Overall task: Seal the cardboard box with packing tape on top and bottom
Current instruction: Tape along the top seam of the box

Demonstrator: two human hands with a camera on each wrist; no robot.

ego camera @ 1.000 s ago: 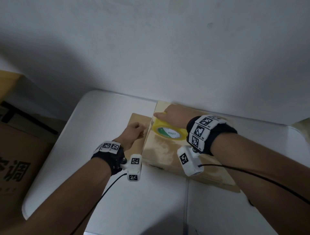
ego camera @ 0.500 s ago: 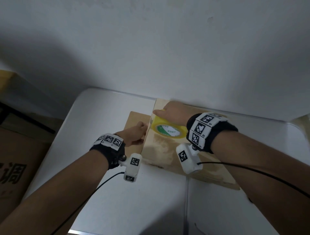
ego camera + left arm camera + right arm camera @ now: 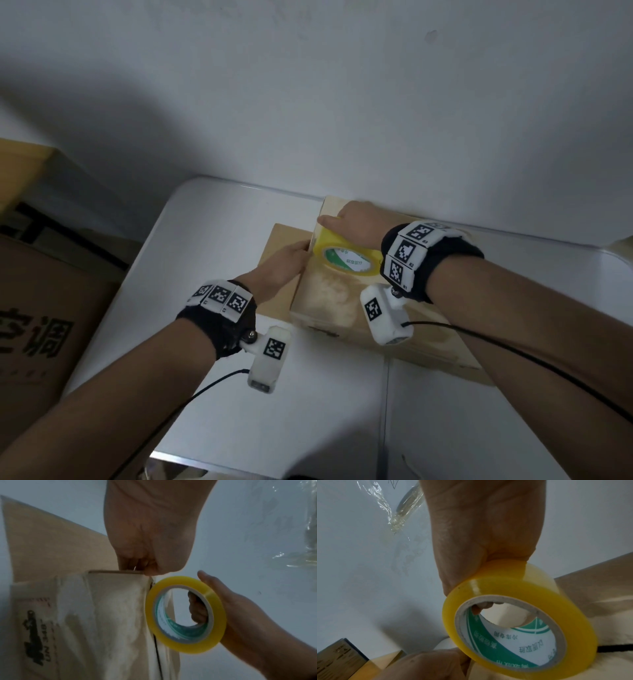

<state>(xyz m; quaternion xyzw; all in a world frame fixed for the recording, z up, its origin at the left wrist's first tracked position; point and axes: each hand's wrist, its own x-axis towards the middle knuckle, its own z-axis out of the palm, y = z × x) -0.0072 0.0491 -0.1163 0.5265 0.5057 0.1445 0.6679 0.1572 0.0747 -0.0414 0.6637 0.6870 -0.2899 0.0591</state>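
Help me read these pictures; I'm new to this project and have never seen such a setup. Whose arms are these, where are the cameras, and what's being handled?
No machine here: a person wears three cameras, one on the head looking down and one on each wrist looking along the hand. On the white table stands a cardboard box. The right hand holds a yellow tape roll against the box top, a finger through its core. The left hand pinches the box's upper left edge, apparently the tape's end. The checkered squares on the wristbands are markers.
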